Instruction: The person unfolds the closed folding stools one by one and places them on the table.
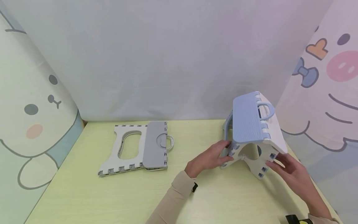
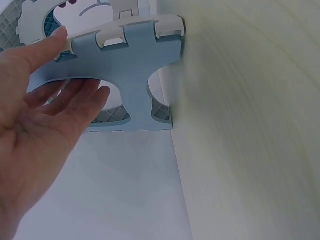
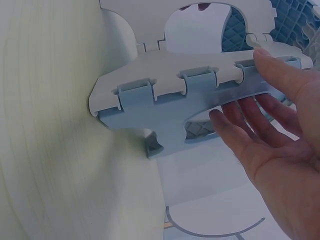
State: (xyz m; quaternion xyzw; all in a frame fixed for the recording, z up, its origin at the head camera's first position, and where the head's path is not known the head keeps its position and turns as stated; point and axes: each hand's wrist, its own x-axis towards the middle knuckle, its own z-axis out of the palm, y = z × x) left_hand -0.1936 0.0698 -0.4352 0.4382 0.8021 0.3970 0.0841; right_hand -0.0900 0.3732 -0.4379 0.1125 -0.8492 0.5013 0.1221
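A blue and white folding step stool [image 1: 247, 119] stands partly unfolded at the right of the table. Its top is bent at the middle hinge into a blue panel and a white-looking panel, with a blue loop handle [image 1: 269, 112] at the fold. My left hand [image 1: 211, 158] grips the stool's left leg side; in the left wrist view the thumb lies on the hinged edge and the fingers [image 2: 75, 97] curl behind the blue leg panel [image 2: 135, 75]. On the opposite side, my right hand [image 1: 293, 175] pinches the leg edge likewise, thumb against fingers [image 3: 245, 125].
A grey and white folding stool [image 1: 155, 146] lies folded flat on the pale wood table [image 1: 126, 199], left of the hands. A plain pale curtain [image 1: 156, 62] hangs behind, and cartoon-printed curtains [image 1: 316, 109] stand at both sides, the right one close to the blue stool.
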